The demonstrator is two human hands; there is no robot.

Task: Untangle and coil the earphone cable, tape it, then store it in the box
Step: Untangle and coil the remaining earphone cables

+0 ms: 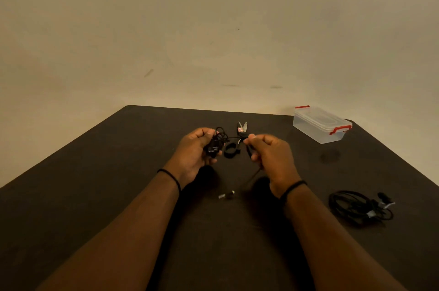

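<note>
Both hands [192,148] [270,155] gripping earphone cable [219,137]

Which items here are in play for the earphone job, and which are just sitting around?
In play: earphone cable held by left hand and right hand; scissors; clear box, lid on.
Lying about: second cable bundle on the table.

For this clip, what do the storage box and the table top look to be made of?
The storage box looks like clear plastic: the dark table shows through its walls, and red clips hold the lid. The table top is dark and matte with no glare or visible grain, perhaps laminate or painted board; the picture leaves it open.
</note>
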